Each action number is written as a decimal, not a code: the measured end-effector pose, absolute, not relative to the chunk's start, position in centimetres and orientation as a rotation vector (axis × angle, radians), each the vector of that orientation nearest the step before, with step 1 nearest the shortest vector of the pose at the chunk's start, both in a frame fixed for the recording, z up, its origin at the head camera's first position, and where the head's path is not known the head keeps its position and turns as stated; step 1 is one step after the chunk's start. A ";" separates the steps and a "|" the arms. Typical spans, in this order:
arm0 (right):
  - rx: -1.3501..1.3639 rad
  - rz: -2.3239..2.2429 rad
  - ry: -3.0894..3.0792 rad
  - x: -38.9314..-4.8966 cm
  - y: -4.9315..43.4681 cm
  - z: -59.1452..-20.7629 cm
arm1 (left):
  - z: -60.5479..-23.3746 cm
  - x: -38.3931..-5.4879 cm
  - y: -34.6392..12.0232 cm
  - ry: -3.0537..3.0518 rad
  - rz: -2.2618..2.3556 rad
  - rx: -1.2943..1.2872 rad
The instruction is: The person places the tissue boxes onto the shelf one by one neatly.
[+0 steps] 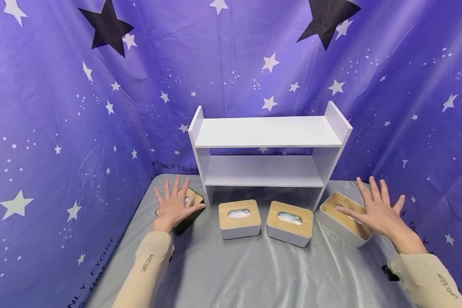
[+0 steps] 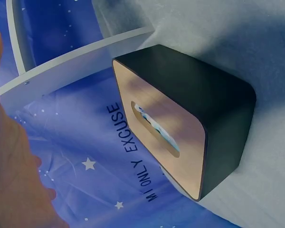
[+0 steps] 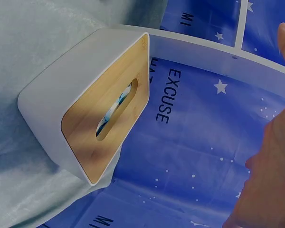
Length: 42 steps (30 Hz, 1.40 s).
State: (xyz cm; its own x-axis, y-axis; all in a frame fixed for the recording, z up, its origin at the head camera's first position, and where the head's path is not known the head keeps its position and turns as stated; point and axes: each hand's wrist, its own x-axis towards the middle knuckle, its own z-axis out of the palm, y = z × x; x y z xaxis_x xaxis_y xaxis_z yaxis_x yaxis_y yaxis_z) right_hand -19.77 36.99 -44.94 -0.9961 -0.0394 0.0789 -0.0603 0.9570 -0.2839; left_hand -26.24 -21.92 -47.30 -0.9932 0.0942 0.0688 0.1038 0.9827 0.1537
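Note:
My left hand (image 1: 173, 209), fingers spread straight, hovers over a black tissue box (image 1: 190, 216) with a wooden lid at the left. The left wrist view shows a gap between that hand (image 2: 19, 161) and the black tissue box (image 2: 218, 104). On the right, my spread right hand (image 1: 381, 214) is above a white tissue box (image 1: 340, 226) with a wooden lid. That hand (image 3: 270, 171) stays apart from the white tissue box (image 3: 61, 95) in the right wrist view. Between the hands sit two more white tissue boxes, one left (image 1: 240, 231) and one right (image 1: 288, 235).
A white two-tier shelf (image 1: 265, 171) stands behind the boxes, its side panels rising above the top board. Grey cloth (image 1: 238, 273) covers the table. Purple star-patterned curtains (image 1: 231, 55) enclose the back and both sides.

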 end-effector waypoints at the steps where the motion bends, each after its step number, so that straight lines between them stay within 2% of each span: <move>1: 0.078 0.445 -3.035 -19.8 36.9 -44.9 | -47.3 -26.3 -21.9 -3.064 -0.246 -0.155; 16: 0.068 0.475 -3.018 -19.0 36.2 -45.2 | -46.3 -26.1 -21.1 -3.041 -0.256 -0.177; 42: 0.114 0.466 -2.975 -17.4 33.9 -46.0 | -47.8 -23.3 -20.6 -3.065 -0.176 -0.184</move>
